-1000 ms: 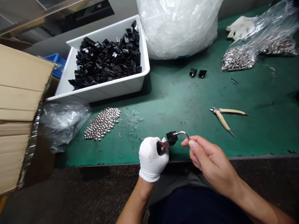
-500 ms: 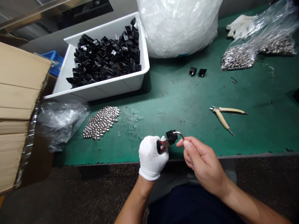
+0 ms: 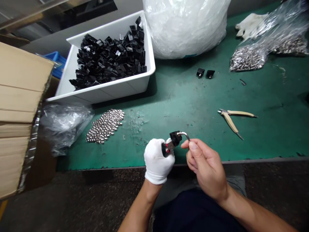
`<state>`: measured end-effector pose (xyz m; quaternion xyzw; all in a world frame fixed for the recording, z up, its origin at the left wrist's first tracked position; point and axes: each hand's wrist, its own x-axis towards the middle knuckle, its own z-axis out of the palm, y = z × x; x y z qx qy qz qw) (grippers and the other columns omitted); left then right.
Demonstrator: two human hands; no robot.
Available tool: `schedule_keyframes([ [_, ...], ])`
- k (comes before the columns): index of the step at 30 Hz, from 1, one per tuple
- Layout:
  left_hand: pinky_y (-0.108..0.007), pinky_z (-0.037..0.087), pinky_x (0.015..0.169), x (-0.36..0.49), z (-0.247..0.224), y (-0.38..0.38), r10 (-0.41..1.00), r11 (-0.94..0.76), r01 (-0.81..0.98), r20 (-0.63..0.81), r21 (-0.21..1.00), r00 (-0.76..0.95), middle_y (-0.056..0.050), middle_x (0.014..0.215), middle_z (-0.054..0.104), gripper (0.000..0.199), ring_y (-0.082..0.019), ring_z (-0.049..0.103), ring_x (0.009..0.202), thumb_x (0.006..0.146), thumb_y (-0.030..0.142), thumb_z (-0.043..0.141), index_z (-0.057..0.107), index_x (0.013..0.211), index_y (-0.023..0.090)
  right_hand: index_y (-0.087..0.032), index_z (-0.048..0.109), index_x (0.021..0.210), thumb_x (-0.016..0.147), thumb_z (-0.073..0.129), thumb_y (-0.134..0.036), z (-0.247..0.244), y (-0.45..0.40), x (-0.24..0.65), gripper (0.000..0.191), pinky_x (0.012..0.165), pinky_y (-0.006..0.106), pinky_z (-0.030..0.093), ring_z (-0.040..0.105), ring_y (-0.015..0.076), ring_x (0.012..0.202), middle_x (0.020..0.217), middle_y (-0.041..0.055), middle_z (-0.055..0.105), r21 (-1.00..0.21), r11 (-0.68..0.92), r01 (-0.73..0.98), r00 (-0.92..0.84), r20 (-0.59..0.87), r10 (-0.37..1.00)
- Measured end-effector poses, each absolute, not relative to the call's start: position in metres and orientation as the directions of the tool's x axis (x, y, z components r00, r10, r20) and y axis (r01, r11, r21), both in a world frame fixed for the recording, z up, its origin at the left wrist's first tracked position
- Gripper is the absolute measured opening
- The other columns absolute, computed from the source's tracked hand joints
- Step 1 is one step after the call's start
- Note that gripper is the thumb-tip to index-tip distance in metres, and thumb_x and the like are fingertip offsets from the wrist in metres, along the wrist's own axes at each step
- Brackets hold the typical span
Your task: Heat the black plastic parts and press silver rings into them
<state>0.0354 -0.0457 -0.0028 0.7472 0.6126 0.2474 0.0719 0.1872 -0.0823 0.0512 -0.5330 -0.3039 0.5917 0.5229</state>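
My left hand (image 3: 158, 161), in a white glove, is closed round red-and-black pliers (image 3: 169, 146). The jaws of the pliers meet a black plastic part (image 3: 176, 138), which hangs just beyond the table's front edge region, above the green surface. My bare right hand (image 3: 207, 167) pinches a bent metal hex key (image 3: 185, 134) between thumb and forefinger. The far end of the key reaches into the black part; its tip is hidden there. Two similar black parts (image 3: 200, 72) lie farther back on the green table (image 3: 183, 103).
A white bin (image 3: 111, 91) of black parts stands at the back left, above a cluster of metal pieces (image 3: 105, 126). Cutters (image 3: 230, 120) lie at the right. Around are plastic bags (image 3: 248, 59), a large wrapped bundle (image 3: 187, 27) and a cardboard box (image 3: 19, 119).
The black part and the hex key have shifted slightly up and left, and the key's bend is turned a little. Both hands keep their holds.
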Motion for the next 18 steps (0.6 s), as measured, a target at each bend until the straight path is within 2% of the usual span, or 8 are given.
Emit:
schedule_keyframes([
  [4, -0.030, 0.034, 0.063, 0.038, -0.003, -0.046, 0.954, -0.213, 0.890, 0.281, 0.403, 0.101, 0.000, 0.069, 0.045, 0.015, -0.016, 0.044, 0.064, 0.079, 0.018, 0.059, 0.045, 0.075, 0.022, -0.019, 0.063, 0.100, 0.104, 0.043, -0.041, 0.052, -0.081, 0.181, 0.030, 0.045, 0.024, 0.027, 0.034, 0.0081, 0.048, 0.056, -0.0071, 0.036, -0.920, -0.237, -0.312, 0.156, -0.296, 0.942],
  [13, -0.029, 0.035, 0.062, 0.040, -0.006, -0.048, 0.959, -0.134, 0.909, 0.284, 0.395, 0.018, 0.000, 0.070, 0.047, 0.014, -0.015, 0.047, 0.063, 0.081, 0.019, 0.058, 0.046, 0.074, 0.022, -0.017, 0.064, 0.106, 0.103, 0.043, -0.039, 0.051, -0.078, 0.167, 0.031, 0.047, 0.024, 0.029, 0.036, 0.0090, 0.050, 0.056, -0.0060, 0.039, -0.951, -0.185, -0.249, 0.236, -0.245, 0.940],
  [18, -0.029, 0.035, 0.062, 0.041, -0.007, -0.048, 0.954, -0.115, 0.914, 0.298, 0.388, -0.006, 0.000, 0.069, 0.048, 0.013, -0.015, 0.048, 0.063, 0.081, 0.019, 0.059, 0.047, 0.074, 0.022, -0.018, 0.063, 0.103, 0.102, 0.042, -0.037, 0.045, -0.076, 0.160, 0.029, 0.049, 0.025, 0.029, 0.036, 0.0105, 0.052, 0.058, -0.0049, 0.039, -0.965, -0.156, -0.210, 0.289, -0.214, 0.933],
])
